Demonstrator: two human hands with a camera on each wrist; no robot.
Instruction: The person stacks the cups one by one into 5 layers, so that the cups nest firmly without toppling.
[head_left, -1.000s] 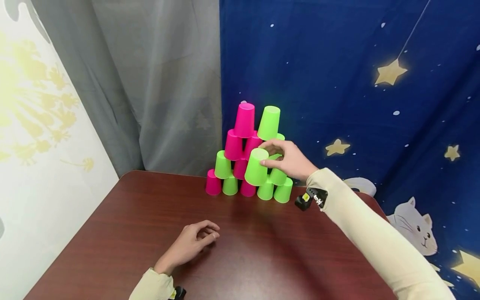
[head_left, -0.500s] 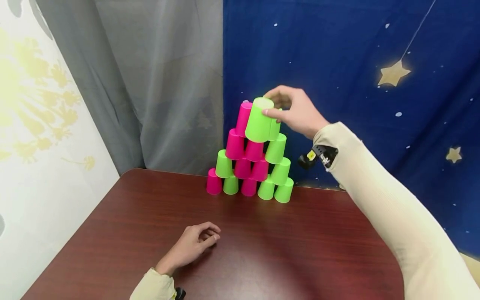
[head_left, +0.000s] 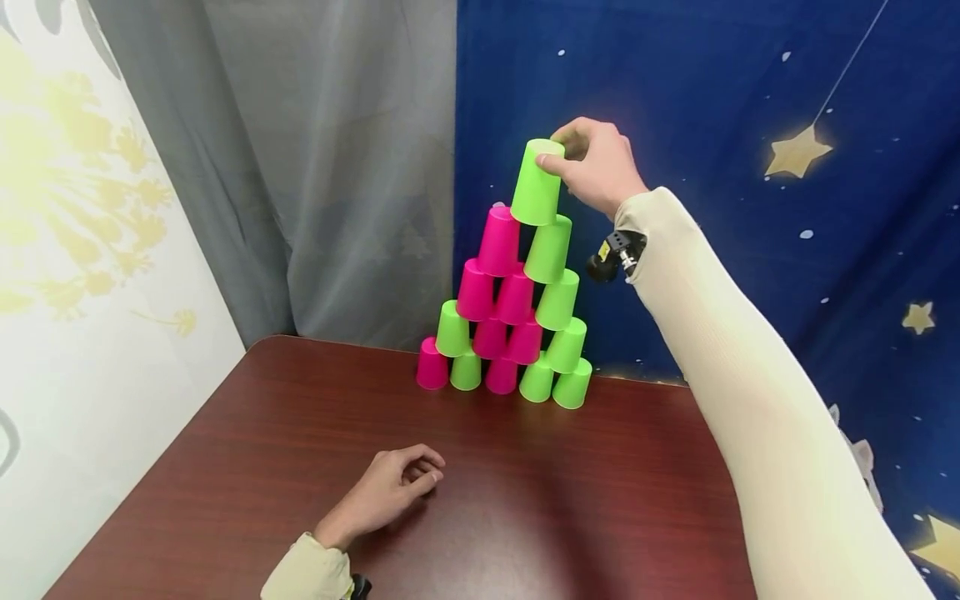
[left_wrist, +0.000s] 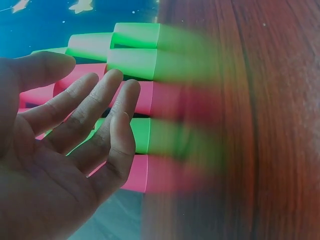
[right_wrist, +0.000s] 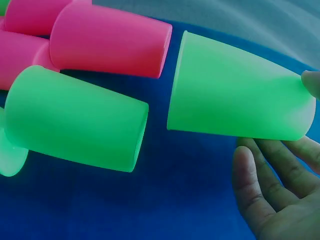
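Note:
My right hand (head_left: 596, 167) pinches an upside-down green cup (head_left: 536, 190) near its closed end, thumb on the near side and fingers behind. In the right wrist view this held cup (right_wrist: 240, 90) is apart from the two top cups, with a gap in between. Below it the stack's top row has a pink cup (head_left: 499, 242) at left and a green cup (head_left: 549, 250) at right. My left hand (head_left: 388, 486) holds nothing, its fingers loosely curled, low over the table in front of the stack. In the left wrist view its palm (left_wrist: 50, 180) faces the camera.
Rows of upside-down pink and green cups, such as the bottom pink cup (head_left: 432, 367), form a pyramid near the back edge of the brown table (head_left: 300, 433). Close behind hang a grey curtain (head_left: 360, 167) and a blue star-patterned curtain (head_left: 697, 100).
My right hand has raised the green cup from in front of the stack's middle to above its top row, slightly rightward. My left hand has stayed nearly still.

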